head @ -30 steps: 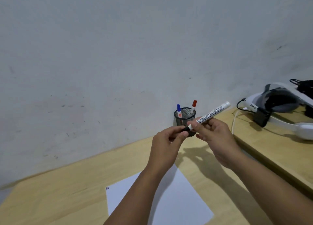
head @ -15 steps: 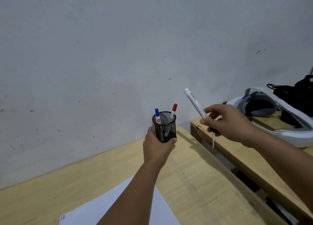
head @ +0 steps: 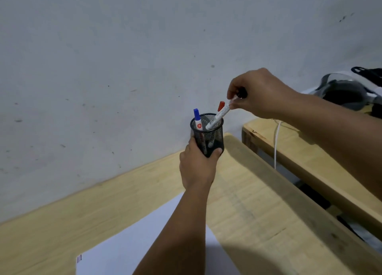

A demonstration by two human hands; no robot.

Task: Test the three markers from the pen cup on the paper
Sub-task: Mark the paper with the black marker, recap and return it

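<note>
My left hand (head: 197,167) grips the black mesh pen cup (head: 208,134) from below and holds it raised above the wooden table (head: 248,202). A blue-capped marker (head: 197,119) and a red-capped marker (head: 220,106) stand in the cup. My right hand (head: 260,92) pinches the black-capped end of a white marker (head: 218,116), tilted, with its lower end inside the cup's rim. The white paper (head: 128,252) lies on the table under my left forearm, with small marks at its left corner.
A grey wall stands close behind. A second wooden surface (head: 310,163) sits to the right across a gap, carrying a white headset (head: 341,90), a black item and a white cable (head: 276,142).
My left hand went from the marker's cap to the cup and lifted it. My right hand swung the white marker over and lowered its end into the cup.
</note>
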